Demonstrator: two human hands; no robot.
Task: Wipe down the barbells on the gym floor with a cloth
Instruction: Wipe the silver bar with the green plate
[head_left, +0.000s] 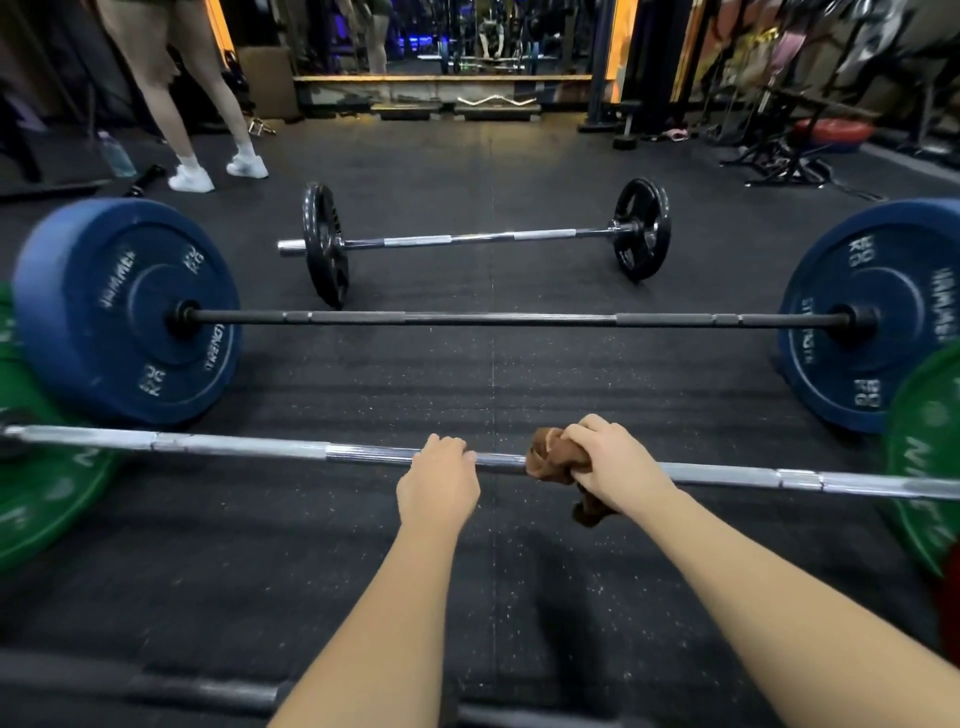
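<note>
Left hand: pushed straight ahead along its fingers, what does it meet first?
The left hand grips the silver bar; past it, likely open floor, then the black bar between the blue plates.

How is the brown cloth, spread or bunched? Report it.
Bunched. The brown cloth is wadded under the right hand, which grips it against the chrome barbell; a tail hangs below.

Nearest: silver steel barbell with green plates (234, 447), lying crosswise on the black rubber floor (493, 389). Bunched against its shaft, near mid-length: crumpled brown cloth (550, 460). Parallel behind: black barbell with blue bumper plates (493, 318). Farthest: chrome barbell with small black plates (467, 239).
</note>
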